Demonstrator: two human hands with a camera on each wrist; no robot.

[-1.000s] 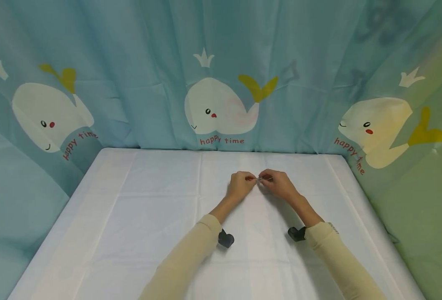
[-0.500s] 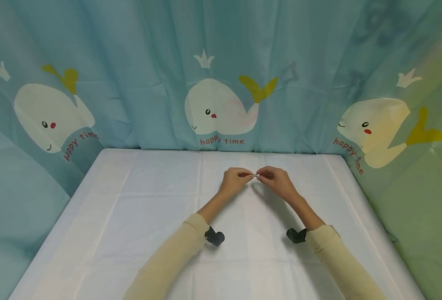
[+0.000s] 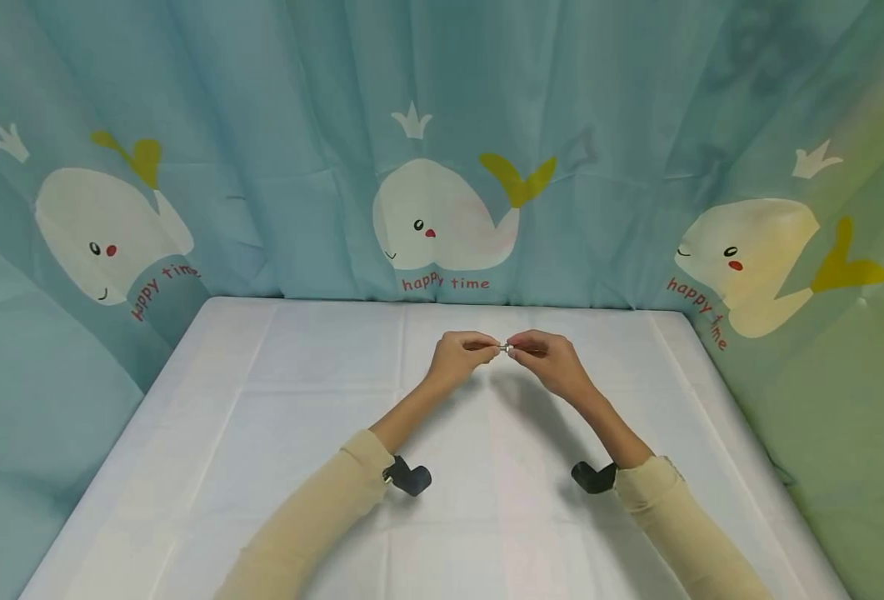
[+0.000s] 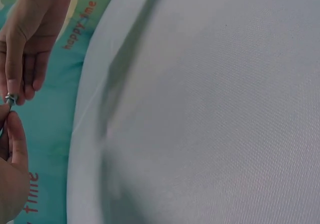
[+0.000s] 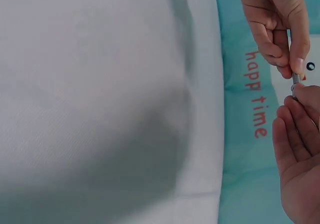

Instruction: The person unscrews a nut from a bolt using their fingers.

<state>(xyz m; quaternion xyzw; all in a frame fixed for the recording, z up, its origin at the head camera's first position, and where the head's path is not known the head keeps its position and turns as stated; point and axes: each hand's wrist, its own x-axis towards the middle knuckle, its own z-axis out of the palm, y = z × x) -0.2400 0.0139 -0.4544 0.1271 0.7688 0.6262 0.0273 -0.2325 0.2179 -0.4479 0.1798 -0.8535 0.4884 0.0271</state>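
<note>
A small silvery bolt point(image 3: 502, 347) spans the short gap between both hands' fingertips, held above the table. My left hand point(image 3: 456, 360) pinches one end of it between thumb and forefinger. In the right wrist view, threads show on the bolt point(image 5: 296, 78) just below the left fingertips. My right hand point(image 3: 554, 363) pinches a small metal nut point(image 4: 11, 99) on the bolt; its fingertips hide part of it. The other fingers of the right hand point(image 5: 302, 149) extend loosely beside it.
A white cloth covers the table point(image 3: 322, 467). Blue-green curtain point(image 3: 292, 208) with printed whales hangs along its back and sides. A black wrist mount point(image 3: 410, 477) juts from the left sleeve, another mount point(image 3: 593, 477) from the right one.
Both hands have shifted left and slightly toward the back, the left hand farther than the right. Their grip on the metal piece persists, and it now shows more clearly between the fingertips.
</note>
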